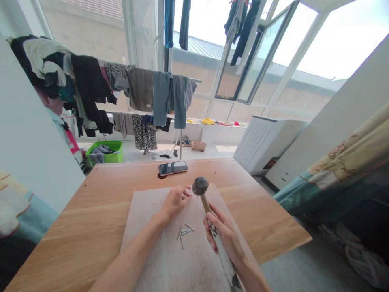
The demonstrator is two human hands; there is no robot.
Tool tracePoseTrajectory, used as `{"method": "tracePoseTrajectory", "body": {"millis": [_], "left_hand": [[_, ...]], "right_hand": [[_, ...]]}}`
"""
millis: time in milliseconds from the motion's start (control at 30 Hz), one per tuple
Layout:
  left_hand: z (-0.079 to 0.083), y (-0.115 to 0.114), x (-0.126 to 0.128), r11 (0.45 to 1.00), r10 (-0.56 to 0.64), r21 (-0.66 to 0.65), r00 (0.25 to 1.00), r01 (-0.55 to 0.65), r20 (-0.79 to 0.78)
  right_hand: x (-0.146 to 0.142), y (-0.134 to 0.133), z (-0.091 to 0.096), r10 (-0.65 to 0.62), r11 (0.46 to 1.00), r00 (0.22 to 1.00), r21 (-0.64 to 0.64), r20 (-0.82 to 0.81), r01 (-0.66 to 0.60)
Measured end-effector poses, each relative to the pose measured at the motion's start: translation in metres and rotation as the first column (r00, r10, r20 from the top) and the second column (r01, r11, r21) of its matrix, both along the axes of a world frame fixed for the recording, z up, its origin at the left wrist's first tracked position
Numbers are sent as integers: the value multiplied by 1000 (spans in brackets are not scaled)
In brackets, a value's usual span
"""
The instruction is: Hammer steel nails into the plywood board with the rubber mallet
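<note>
Right grip (226, 232): I have it clamped round the handle of the hammer (218, 241), fingers wrapped and thumb along the near side.
Hammer: slanting up and away from me, its dark head (200, 186) just right of the left fingertips; from this one view I can't tell how far it hangs above the board.
Left grip (175, 200): reaching over the far half of the board, fingers curled in. I can't tell whether the fingertips are apart, together or pinching a nail; nothing shows clearly between them.
Nails: a loose heap of nails (187, 231) on the board, between my two forearms, some lying across others.
Board (158, 259): pale, flat on the worktop (100, 211), with a few small dark marks.
Hammering: I judge this is the setting-up stage, left side steadying a spot, right side lining up.
Strike: as I read it, it calls for an upright nail, the head squared over it, and light taps with the left fingers kept clear.
Phone (173, 168): beyond the board, near the worktop's far edge.
Tub (119, 156): green, with cloth inside, past the worktop to the left.
</note>
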State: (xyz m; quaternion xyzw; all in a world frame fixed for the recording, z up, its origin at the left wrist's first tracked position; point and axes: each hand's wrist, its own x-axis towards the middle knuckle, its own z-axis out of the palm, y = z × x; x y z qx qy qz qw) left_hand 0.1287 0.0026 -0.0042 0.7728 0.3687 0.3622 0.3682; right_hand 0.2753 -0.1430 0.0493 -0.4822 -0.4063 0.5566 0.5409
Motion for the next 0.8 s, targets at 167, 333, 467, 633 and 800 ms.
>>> {"method": "tracePoseTrajectory", "body": {"millis": [167,333,467,633,800], "left_hand": [[2,-1,0,999,-39,-6,998,39,47],[8,-3,-1,999,-39,-2,998,40,41],[5,-2,1,999,-38,12,999,38,28],[13,-7,-8,993,13,114,996,-3,-89],[43,-48,-24,849,-61,417,844,324,-533]], "right_hand": [[-9,6,-14,-8,999,1000,-36,-3,8],[-13,4,-16,-32,999,999,-44,4,32],[-14,4,-13,-19,999,1000,-44,8,20],[-6,0,-12,-25,998,1000,-50,-9,24],[17,-13,-21,-66,997,998,-42,9,67]]}}
